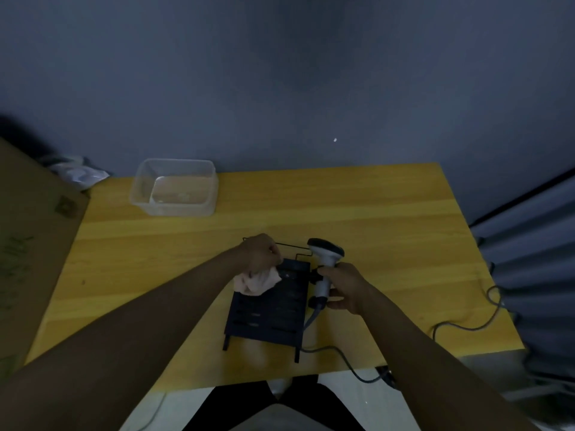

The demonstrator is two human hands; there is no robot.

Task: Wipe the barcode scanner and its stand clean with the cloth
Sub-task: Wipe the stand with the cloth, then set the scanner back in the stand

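Your left hand [259, 251] is closed on the pale cloth [257, 282], pressing it onto the far left part of the black stand [270, 309] on the yellow table [373, 219]. Your right hand [343, 287] grips the barcode scanner [325, 265] by its handle, upright beside the stand's right edge; its cable [342, 356] trails off the table's near edge.

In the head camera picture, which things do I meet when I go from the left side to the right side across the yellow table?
Clear plastic container → pink cloth in the left hand → black stand → barcode scanner in the right hand → grey cable.

One scanner [325, 253], stand [270, 312], cloth [256, 282], tub [174, 186].
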